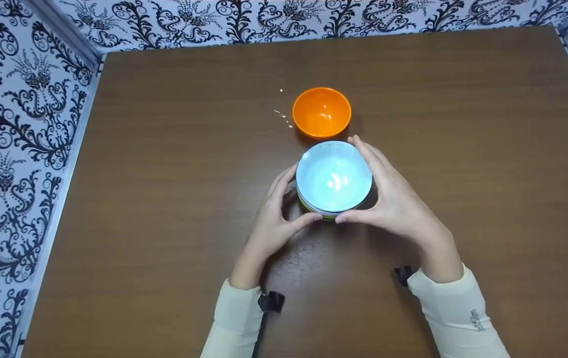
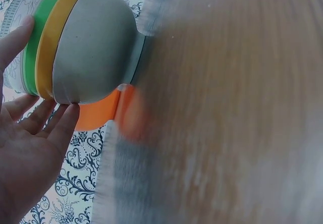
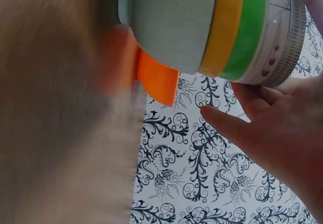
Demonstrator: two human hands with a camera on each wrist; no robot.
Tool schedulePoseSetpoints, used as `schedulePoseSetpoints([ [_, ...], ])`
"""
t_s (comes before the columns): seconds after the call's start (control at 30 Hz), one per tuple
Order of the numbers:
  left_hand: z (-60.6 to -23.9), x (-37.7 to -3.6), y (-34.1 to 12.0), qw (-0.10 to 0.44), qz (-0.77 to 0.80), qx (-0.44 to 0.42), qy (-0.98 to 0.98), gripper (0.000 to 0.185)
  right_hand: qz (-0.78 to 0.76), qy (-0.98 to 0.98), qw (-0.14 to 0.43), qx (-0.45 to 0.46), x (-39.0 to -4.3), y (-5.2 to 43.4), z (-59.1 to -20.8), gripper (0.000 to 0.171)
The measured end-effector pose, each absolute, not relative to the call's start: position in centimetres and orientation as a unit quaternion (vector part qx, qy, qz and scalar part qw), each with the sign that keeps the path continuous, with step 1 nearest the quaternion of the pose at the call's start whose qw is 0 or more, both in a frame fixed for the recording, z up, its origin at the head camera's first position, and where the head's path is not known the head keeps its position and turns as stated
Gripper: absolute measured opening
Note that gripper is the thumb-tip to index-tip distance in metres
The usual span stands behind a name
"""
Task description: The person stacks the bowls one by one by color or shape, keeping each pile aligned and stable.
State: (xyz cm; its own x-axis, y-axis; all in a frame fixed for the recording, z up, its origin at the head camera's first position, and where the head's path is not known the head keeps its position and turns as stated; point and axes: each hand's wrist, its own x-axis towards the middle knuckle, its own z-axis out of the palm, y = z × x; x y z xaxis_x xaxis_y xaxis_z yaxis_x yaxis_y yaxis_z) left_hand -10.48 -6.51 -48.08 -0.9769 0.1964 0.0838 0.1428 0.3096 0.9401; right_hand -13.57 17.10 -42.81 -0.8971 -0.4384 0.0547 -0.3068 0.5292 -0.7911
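Observation:
Both hands hold a stack of nested bowls from its two sides. In the head view, the top bowl (image 1: 334,174) shows a shiny light-blue inside. The left wrist view shows the stack's grey outer bowl (image 2: 93,47), with yellow, green and patterned white rims above it. My left hand (image 1: 270,226) grips the left side, thumb at the near edge. My right hand (image 1: 398,204) spans the right side, its thumb also near the front. Just beyond the stack stands an orange bowl (image 1: 321,113), upright. Whether the stack touches the table cannot be told.
Several small pale crumbs (image 1: 284,116) lie left of the orange bowl on the brown wooden table (image 1: 174,199). White panels with black scroll patterns (image 1: 25,149) border the table at the left, back and far right. Dark straps (image 1: 271,302) sit at both wrists.

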Motion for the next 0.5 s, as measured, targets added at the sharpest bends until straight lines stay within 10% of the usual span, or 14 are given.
schedulePoseSetpoints([
  [0.5,-48.2,-10.5,-6.5,0.018,0.568,0.104,0.816,0.094,-0.464,0.860,0.024,-0.211,-13.4,17.0,-44.3,0.116],
])
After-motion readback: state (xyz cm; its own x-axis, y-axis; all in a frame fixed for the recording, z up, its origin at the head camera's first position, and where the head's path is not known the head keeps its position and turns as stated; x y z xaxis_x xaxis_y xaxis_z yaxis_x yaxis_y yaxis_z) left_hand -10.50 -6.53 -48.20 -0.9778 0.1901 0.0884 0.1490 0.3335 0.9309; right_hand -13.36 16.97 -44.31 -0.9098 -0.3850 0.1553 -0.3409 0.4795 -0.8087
